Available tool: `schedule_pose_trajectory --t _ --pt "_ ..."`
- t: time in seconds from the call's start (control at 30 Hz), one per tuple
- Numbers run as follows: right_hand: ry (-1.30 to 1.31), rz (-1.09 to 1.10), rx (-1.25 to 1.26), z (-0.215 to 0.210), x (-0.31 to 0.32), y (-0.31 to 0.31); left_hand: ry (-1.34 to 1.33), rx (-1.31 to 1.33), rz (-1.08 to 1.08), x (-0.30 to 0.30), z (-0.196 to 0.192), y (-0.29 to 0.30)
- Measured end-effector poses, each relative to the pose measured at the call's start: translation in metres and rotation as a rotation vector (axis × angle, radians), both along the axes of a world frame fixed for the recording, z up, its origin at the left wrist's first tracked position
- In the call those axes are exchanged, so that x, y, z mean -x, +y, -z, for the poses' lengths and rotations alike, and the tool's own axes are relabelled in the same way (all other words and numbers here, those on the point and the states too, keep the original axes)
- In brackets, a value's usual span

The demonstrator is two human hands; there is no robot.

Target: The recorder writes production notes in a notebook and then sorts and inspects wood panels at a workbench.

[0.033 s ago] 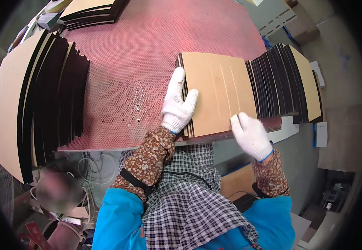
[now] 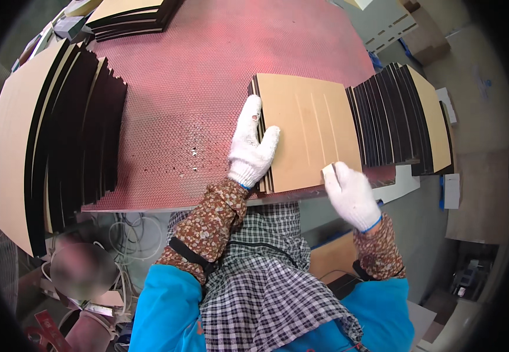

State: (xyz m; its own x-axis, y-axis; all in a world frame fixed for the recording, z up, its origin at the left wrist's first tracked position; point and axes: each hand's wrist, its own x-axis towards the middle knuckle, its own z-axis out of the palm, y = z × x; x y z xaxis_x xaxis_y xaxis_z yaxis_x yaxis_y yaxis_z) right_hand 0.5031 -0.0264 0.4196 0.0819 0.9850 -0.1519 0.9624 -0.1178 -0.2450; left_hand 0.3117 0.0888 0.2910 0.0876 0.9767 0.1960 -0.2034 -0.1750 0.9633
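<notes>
Gloved fingers of the left hand (image 2: pixel 253 145) lie flat and spread on the left edge of a tan board (image 2: pixel 310 132), gripping nothing. The right hand (image 2: pixel 351 193), fingers curled, pinches the board's near right corner. The board tops a small stack on a red perforated table (image 2: pixel 207 76). Just right of the board, black-edged boards (image 2: pixel 404 117) lean fanned. Far left of it stands another large fanned stack (image 2: pixel 61 135).
</notes>
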Motion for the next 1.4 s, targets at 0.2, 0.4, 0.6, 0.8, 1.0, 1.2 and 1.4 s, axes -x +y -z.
schedule_pose_trajectory --t 0.2,0.4,0.6,0.8,1.0,1.2,1.4 --pt "0.006 -0.117 -0.138 0.008 0.027 -0.002 0.072 -0.023 0.004 0.001 0.0 0.001" --pt "-0.202 -0.271 -0.186 0.031 0.01 0.025 0.023 -0.004 0.01 -0.003 -0.001 0.0" --pt "-0.195 -0.224 -0.238 0.047 0.0 0.119 0.002 -0.021 -0.004 -0.001 0.001 -0.001" --pt "-0.19 -0.305 -0.364 0.054 -0.007 0.167 0.122 -0.049 -0.011 0.002 0.003 -0.002" --pt "0.017 -0.134 -0.301 0.048 0.003 0.135 0.126 -0.056 -0.023 0.001 0.01 0.002" --pt "-0.058 -0.288 -0.226 0.013 0.016 0.049 0.072 -0.024 -0.004 0.0 0.004 0.003" --pt "-0.051 -0.177 -0.091 0.003 0.02 0.017 -0.039 -0.021 0.007 -0.003 -0.002 0.003"
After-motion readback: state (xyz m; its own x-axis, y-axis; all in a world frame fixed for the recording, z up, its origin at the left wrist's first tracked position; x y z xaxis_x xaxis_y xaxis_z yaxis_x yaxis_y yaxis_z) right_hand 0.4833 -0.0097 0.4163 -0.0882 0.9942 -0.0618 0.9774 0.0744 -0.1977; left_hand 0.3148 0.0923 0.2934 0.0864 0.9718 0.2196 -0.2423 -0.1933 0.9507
